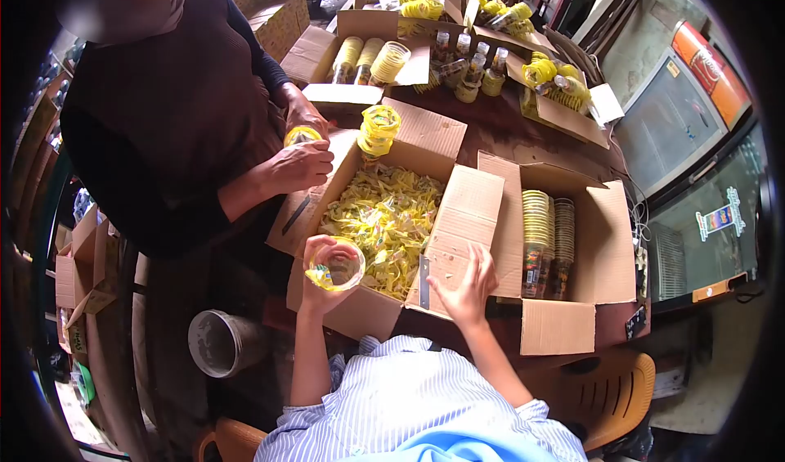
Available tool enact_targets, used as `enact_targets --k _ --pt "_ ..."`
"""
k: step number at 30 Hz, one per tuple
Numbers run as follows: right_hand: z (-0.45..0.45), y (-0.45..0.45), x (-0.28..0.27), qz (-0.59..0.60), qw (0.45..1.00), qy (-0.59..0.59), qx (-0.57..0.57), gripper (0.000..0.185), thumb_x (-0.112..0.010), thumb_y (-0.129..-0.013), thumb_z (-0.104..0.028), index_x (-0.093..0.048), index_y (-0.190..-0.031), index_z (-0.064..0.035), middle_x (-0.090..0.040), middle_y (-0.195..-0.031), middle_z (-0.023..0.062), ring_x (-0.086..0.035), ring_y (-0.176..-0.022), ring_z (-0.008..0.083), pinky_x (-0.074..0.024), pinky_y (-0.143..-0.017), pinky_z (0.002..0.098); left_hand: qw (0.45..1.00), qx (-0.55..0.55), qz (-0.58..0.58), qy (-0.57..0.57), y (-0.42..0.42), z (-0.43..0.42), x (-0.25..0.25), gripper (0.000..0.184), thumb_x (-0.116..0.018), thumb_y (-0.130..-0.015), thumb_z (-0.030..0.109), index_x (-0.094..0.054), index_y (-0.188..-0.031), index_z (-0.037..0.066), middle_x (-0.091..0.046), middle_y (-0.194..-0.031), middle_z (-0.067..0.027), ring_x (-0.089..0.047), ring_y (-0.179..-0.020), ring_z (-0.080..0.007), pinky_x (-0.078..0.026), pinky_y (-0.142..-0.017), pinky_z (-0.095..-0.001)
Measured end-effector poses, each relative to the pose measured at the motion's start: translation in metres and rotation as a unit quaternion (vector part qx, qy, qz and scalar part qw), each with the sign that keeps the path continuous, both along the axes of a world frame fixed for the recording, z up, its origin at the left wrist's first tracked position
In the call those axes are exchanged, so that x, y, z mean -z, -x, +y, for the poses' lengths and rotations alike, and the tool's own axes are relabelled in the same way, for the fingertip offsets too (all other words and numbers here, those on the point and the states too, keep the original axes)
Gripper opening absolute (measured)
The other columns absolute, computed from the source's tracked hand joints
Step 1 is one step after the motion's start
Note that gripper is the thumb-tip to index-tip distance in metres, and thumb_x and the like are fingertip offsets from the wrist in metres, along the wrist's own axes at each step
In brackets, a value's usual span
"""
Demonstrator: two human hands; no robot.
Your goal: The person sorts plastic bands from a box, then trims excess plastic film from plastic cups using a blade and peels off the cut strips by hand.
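Presently, left hand [320, 297] holds a cup [342, 267], yellow film at its rim, over the pieces box's [368, 313] near-left corner; right hand [469, 289] spread, empty; cup judged part-done, stacks [536, 225] boxed at right, many yellow pieces [383, 215] unused.

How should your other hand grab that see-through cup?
I'd bring the right hand in from the right and curl it around the cup's outer wall. It's round, and the left hand covers the opposite side. The mouth is open, so don't pinch inside.
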State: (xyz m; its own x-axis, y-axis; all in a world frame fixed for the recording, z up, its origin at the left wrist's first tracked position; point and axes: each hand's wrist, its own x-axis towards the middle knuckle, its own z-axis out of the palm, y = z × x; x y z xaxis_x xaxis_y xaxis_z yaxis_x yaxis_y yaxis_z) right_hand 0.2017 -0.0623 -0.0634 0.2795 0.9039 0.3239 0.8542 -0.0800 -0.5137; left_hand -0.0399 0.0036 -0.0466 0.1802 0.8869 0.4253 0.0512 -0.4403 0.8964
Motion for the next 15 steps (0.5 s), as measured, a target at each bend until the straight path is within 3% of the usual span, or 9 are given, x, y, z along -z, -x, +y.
enact_targets --k 5,9,13,15 --pt "-0.023 0.02 0.017 -0.039 0.996 0.039 0.065 0.106 -0.074 -0.058 -0.048 -0.015 -0.135 -0.0071 -0.015 -0.136 0.0204 -0.015 -0.126 0.0385 -0.0154 -0.095 0.0551 0.999 0.025 -0.016 0.045 -0.012 -0.023 0.01 0.061 -0.074 -0.058 -0.002 -0.034 -0.103 0.008 -0.059 -0.087 -0.0083 -0.058 -0.081 -0.0153 -0.047 -0.075 -0.027" --pt "-0.025 0.014 0.007 -0.011 0.99 0.082 0.112 0.112 -0.078 -0.053 -0.044 -0.013 -0.136 -0.0067 -0.014 -0.137 0.0208 -0.015 -0.127 0.0369 -0.0148 -0.096 0.0557 0.997 0.038 -0.007 0.066 -0.01 -0.029 0.012 0.062 -0.075 -0.057 -0.001 -0.034 -0.103 0.008 -0.059 -0.087 -0.008 -0.058 -0.082 -0.0153 -0.047 -0.076 -0.0272" --pt "-0.031 -0.015 0.028 0.025 0.993 0.012 0.112 0.11 -0.08 -0.05 -0.037 -0.017 -0.135 -0.0061 -0.023 -0.131 0.0202 -0.026 -0.121 0.0358 -0.0229 -0.094 0.0525 0.994 0.052 -0.011 0.095 -0.004 -0.036 0.019 0.062 -0.076 -0.057 0.0 -0.035 -0.103 0.008 -0.059 -0.087 -0.0078 -0.058 -0.083 -0.0153 -0.047 -0.075 -0.0275" --pt "-0.035 -0.021 0.028 0.06 0.988 0.049 0.131 0.106 -0.08 -0.052 -0.038 -0.021 -0.133 -0.0052 -0.038 -0.121 0.0161 -0.037 -0.112 0.033 -0.0273 -0.09 0.0493 0.993 0.063 -0.013 0.098 -0.002 -0.038 0.013 0.062 -0.076 -0.057 0.0 -0.035 -0.103 0.008 -0.058 -0.087 -0.0079 -0.058 -0.083 -0.0153 -0.047 -0.075 -0.0275"
